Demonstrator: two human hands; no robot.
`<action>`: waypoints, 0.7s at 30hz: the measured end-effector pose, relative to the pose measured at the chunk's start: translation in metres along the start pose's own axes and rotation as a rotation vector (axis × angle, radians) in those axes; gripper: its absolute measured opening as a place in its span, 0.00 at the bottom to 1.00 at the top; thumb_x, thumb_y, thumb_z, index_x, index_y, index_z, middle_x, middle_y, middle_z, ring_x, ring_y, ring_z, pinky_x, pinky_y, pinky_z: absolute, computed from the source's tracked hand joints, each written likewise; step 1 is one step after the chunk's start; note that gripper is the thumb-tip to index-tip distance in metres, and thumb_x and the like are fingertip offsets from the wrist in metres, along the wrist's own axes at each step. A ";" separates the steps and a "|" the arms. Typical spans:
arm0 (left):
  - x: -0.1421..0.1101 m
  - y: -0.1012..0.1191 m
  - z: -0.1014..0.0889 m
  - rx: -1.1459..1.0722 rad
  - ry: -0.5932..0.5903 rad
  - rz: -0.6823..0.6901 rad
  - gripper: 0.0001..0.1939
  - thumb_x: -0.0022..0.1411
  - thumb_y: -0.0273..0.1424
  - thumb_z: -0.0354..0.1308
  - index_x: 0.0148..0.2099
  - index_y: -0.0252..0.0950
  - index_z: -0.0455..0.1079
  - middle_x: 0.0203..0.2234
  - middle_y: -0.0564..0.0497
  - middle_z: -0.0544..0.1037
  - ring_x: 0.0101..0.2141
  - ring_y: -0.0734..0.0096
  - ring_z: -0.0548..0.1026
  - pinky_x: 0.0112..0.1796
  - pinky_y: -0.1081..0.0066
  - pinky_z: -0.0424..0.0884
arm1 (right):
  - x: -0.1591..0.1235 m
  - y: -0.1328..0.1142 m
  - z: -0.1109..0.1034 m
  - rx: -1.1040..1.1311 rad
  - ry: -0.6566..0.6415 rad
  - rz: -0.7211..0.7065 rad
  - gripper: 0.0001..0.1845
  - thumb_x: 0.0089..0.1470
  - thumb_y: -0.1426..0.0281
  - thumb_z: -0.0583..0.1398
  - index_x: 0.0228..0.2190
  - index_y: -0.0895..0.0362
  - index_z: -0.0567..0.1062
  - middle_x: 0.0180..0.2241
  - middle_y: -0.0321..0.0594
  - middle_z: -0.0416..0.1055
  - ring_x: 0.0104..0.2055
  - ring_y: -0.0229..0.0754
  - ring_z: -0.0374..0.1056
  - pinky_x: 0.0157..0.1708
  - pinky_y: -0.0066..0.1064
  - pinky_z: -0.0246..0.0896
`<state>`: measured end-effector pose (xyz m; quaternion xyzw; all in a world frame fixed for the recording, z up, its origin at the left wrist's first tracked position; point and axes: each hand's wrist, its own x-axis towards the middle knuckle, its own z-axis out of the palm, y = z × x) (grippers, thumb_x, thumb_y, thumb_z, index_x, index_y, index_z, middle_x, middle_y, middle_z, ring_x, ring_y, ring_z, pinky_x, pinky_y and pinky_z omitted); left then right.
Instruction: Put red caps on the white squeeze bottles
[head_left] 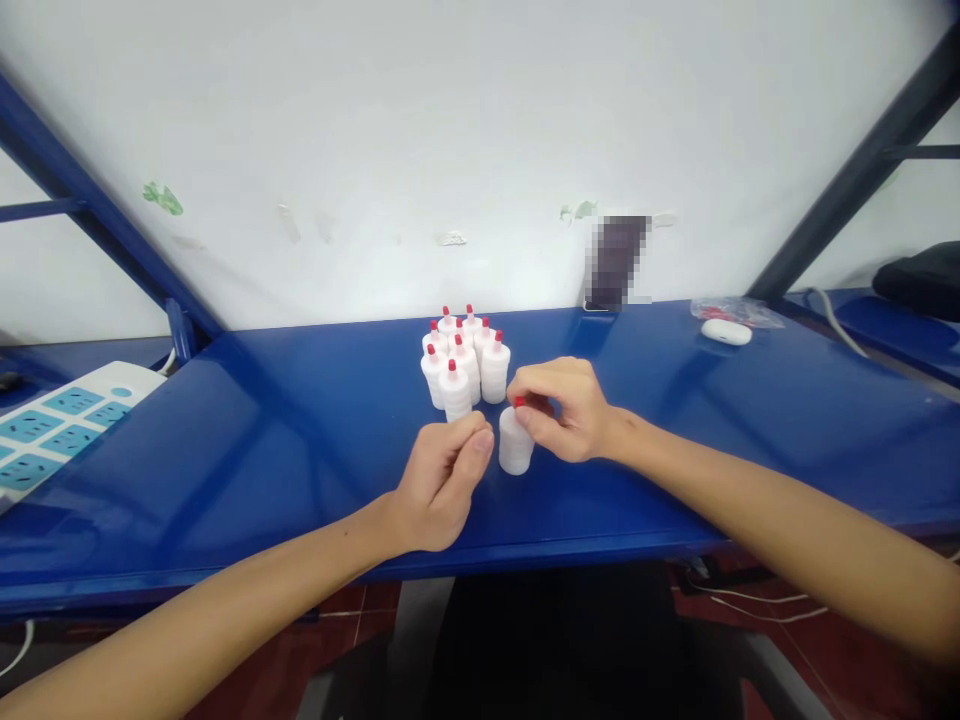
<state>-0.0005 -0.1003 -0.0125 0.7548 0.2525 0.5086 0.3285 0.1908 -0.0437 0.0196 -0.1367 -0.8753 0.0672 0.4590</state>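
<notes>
A small white bottle (514, 446) with a red cap stands on the blue table (300, 440) in front of me. My right hand (562, 410) pinches that red cap from the right, fingers closed on it. My left hand (442, 480) sits just left of the bottle with its fingers curled together; nothing shows in them. Behind both hands stands a tight cluster of several more white bottles with red caps (465, 365).
A white power strip with blue sockets (60, 420) lies at the far left. A white oval case (726, 332) and a clear bag lie at the back right. A dark blurred object (616, 262) leans on the white wall. Blue frame struts slant up on both sides.
</notes>
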 end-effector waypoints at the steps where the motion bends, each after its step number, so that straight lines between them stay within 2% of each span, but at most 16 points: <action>1: -0.001 -0.001 0.001 -0.023 -0.018 -0.013 0.19 0.73 0.35 0.46 0.27 0.37 0.51 0.19 0.58 0.52 0.21 0.78 0.52 0.24 0.70 0.51 | 0.000 0.000 0.001 -0.002 0.014 -0.007 0.06 0.52 0.72 0.54 0.24 0.54 0.63 0.18 0.30 0.56 0.19 0.32 0.51 0.21 0.27 0.49; 5: 0.001 0.000 0.002 0.017 -0.072 -0.005 0.18 0.72 0.32 0.47 0.27 0.37 0.51 0.18 0.58 0.53 0.20 0.79 0.52 0.22 0.71 0.51 | -0.001 -0.001 0.002 0.002 0.022 -0.009 0.07 0.52 0.70 0.53 0.23 0.54 0.63 0.17 0.30 0.56 0.18 0.32 0.50 0.20 0.27 0.49; 10: 0.007 0.009 0.003 0.198 -0.099 0.227 0.18 0.68 0.28 0.47 0.25 0.36 0.50 0.18 0.57 0.53 0.21 0.78 0.52 0.25 0.69 0.52 | 0.000 -0.001 0.003 0.048 0.010 0.017 0.08 0.51 0.69 0.53 0.21 0.53 0.61 0.16 0.29 0.53 0.18 0.33 0.48 0.20 0.28 0.48; 12: 0.008 0.010 0.003 0.205 -0.112 0.259 0.18 0.68 0.28 0.46 0.24 0.36 0.49 0.17 0.58 0.52 0.21 0.77 0.49 0.28 0.67 0.53 | 0.000 -0.002 0.003 0.064 0.005 0.024 0.09 0.50 0.69 0.52 0.21 0.53 0.59 0.16 0.30 0.53 0.18 0.33 0.47 0.20 0.29 0.48; 15: 0.008 0.007 0.003 0.198 -0.133 0.172 0.20 0.70 0.29 0.44 0.24 0.35 0.50 0.16 0.58 0.51 0.22 0.77 0.47 0.31 0.67 0.54 | 0.000 -0.004 0.004 0.068 0.000 0.014 0.09 0.51 0.68 0.52 0.20 0.53 0.58 0.16 0.30 0.53 0.18 0.34 0.47 0.20 0.29 0.47; 19: 0.007 0.001 0.005 0.178 -0.089 -0.054 0.22 0.72 0.35 0.44 0.24 0.35 0.54 0.17 0.57 0.55 0.21 0.78 0.54 0.25 0.71 0.52 | 0.000 -0.008 0.006 0.104 0.010 -0.033 0.09 0.49 0.70 0.52 0.20 0.53 0.58 0.16 0.30 0.52 0.18 0.34 0.47 0.19 0.29 0.46; 21: 0.008 -0.001 0.006 0.163 -0.077 -0.123 0.21 0.73 0.37 0.45 0.27 0.35 0.58 0.19 0.57 0.56 0.22 0.78 0.55 0.24 0.72 0.52 | 0.000 -0.010 0.009 0.134 0.024 -0.070 0.09 0.49 0.72 0.52 0.20 0.53 0.58 0.16 0.30 0.53 0.18 0.34 0.47 0.19 0.29 0.46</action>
